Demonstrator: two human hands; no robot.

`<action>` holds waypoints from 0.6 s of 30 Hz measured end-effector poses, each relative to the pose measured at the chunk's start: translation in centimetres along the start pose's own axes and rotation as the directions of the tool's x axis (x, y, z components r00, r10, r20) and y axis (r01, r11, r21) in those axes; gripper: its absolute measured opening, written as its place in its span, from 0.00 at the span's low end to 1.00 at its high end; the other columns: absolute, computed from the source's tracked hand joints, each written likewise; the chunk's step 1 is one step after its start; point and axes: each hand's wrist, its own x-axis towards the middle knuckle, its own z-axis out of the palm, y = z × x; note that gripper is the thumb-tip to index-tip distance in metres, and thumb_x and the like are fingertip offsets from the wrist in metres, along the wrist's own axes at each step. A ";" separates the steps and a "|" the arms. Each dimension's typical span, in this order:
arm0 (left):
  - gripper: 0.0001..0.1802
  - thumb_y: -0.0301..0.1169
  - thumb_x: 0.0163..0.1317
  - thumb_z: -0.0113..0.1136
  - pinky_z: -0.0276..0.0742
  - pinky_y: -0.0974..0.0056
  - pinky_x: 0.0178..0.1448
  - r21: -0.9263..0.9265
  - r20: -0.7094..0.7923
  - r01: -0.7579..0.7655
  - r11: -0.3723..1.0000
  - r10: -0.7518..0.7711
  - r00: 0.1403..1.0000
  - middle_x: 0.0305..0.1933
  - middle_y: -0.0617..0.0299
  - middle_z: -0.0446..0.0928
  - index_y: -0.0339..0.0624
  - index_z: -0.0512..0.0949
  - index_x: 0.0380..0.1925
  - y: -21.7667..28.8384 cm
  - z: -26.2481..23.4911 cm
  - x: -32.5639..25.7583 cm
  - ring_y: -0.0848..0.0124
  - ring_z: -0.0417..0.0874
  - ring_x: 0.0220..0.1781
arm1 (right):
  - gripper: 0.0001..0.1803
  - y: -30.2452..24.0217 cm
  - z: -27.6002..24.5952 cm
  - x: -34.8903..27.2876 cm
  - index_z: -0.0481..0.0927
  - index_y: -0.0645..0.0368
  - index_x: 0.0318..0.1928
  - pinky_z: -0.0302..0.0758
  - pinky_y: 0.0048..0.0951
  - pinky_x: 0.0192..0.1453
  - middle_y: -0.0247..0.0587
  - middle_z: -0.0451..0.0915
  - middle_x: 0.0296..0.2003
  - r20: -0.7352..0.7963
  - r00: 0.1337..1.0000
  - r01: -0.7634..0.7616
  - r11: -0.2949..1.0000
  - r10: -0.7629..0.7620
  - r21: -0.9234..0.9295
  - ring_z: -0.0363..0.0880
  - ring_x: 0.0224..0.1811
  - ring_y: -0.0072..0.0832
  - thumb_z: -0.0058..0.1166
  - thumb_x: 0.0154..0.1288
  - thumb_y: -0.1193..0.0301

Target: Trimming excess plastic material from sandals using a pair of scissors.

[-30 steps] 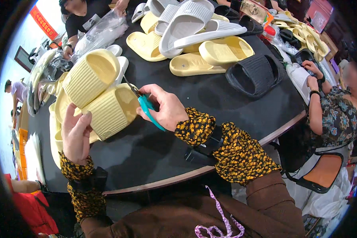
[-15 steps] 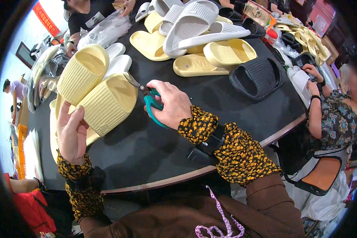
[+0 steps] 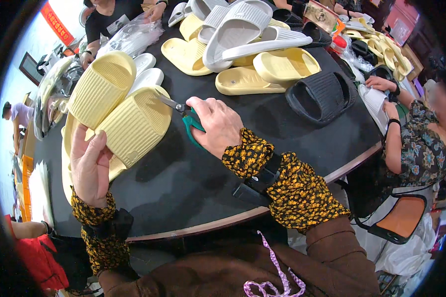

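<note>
My left hand (image 3: 90,166) grips a pair of pale yellow ridged slide sandals (image 3: 119,111) from below, holding them tilted up with their soles facing me. My right hand (image 3: 218,123) is shut on green-handled scissors (image 3: 187,119), whose metal blades point left and touch the edge of the nearer sandal. Both wrists wear yellow-and-black floral sleeve covers. The sandals hover above a round black table (image 3: 193,183).
A heap of white and yellow sandals (image 3: 243,39) and one black sandal (image 3: 319,96) lie across the far side of the table. A seated person (image 3: 411,143) works at the right edge, another (image 3: 116,20) at the far left with clear plastic bags (image 3: 129,39).
My left hand has lifted the yellow sandals higher and turned them more upright. My right hand with the scissors has moved up toward the sandal's edge.
</note>
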 end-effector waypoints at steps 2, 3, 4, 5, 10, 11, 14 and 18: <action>0.27 0.24 0.62 0.50 0.72 0.65 0.52 -0.002 0.003 0.002 1.000 -0.002 1.000 0.48 0.52 0.75 0.34 0.57 0.61 0.1 -0.2 -0.1 0.69 0.77 0.48 | 0.21 -0.2 0.1 -0.1 0.68 0.56 0.46 0.75 0.42 0.38 0.46 0.74 0.30 0.065 0.997 -0.046 0.996 0.041 0.074 0.76 0.34 0.45 0.58 0.51 0.68; 0.27 0.24 0.62 0.50 0.72 0.65 0.52 -0.002 -0.005 -0.006 1.000 0.006 1.000 0.48 0.52 0.75 0.34 0.57 0.61 0.2 -0.3 -0.1 0.69 0.77 0.48 | 0.21 -0.5 0.0 0.0 0.68 0.56 0.46 0.75 0.42 0.38 0.46 0.74 0.30 0.065 0.997 -0.036 0.996 0.031 0.078 0.76 0.34 0.45 0.58 0.51 0.68; 0.26 0.23 0.61 0.49 0.72 0.65 0.52 -0.007 -0.021 0.016 1.000 -0.017 1.000 0.47 0.53 0.75 0.34 0.58 0.60 0.3 -0.8 -0.3 0.69 0.77 0.47 | 0.20 -1.1 0.1 0.2 0.68 0.56 0.47 0.76 0.42 0.37 0.48 0.75 0.32 0.060 0.995 -0.089 0.983 0.080 0.160 0.77 0.35 0.45 0.57 0.53 0.68; 0.25 0.22 0.61 0.49 0.72 0.65 0.51 -0.013 -0.047 0.032 0.999 -0.032 0.998 0.46 0.53 0.75 0.34 0.59 0.59 0.4 -1.3 -0.5 0.68 0.77 0.46 | 0.19 -1.5 0.4 0.3 0.68 0.56 0.47 0.76 0.42 0.37 0.50 0.77 0.34 0.064 0.991 -0.131 0.960 0.119 0.248 0.78 0.36 0.46 0.56 0.55 0.68; 0.27 0.23 0.55 0.55 0.73 0.66 0.39 -0.045 -0.034 0.150 0.988 -0.152 0.988 0.35 0.56 0.76 0.34 0.61 0.56 -0.7 -1.8 -0.8 0.71 0.77 0.37 | 0.21 -2.2 0.1 -0.1 0.71 0.56 0.50 0.76 0.36 0.42 0.52 0.78 0.40 0.112 0.961 -0.275 0.899 0.252 0.342 0.80 0.40 0.45 0.59 0.55 0.68; 0.27 0.23 0.56 0.54 0.74 0.66 0.42 -0.103 -0.016 0.145 0.984 -0.147 0.989 0.39 0.54 0.77 0.35 0.61 0.56 -0.7 -1.4 -1.0 0.69 0.78 0.39 | 0.21 -2.5 -0.4 -0.2 0.72 0.58 0.50 0.76 0.33 0.41 0.50 0.79 0.36 0.128 0.940 -0.340 0.870 0.315 0.357 0.81 0.37 0.37 0.59 0.54 0.70; 0.25 0.24 0.57 0.54 0.75 0.66 0.43 -0.130 0.048 0.122 0.984 -0.117 0.992 0.42 0.52 0.77 0.34 0.62 0.55 -0.1 -1.7 -1.5 0.69 0.79 0.41 | 0.20 -1.6 0.9 -0.7 0.70 0.62 0.50 0.71 0.19 0.31 0.34 0.75 0.27 0.211 0.866 -0.485 0.658 0.453 0.576 0.72 0.26 0.17 0.58 0.57 0.74; 0.25 0.25 0.58 0.54 0.74 0.69 0.38 -0.094 0.021 0.103 0.990 -0.101 0.995 0.41 0.52 0.77 0.32 0.61 0.55 0.8 -3.3 -2.7 0.71 0.79 0.37 | 0.21 -2.9 0.8 -0.1 0.68 0.60 0.52 0.64 0.15 0.19 0.30 0.73 0.26 0.392 0.748 -0.650 0.473 0.536 0.595 0.67 0.18 0.13 0.56 0.58 0.72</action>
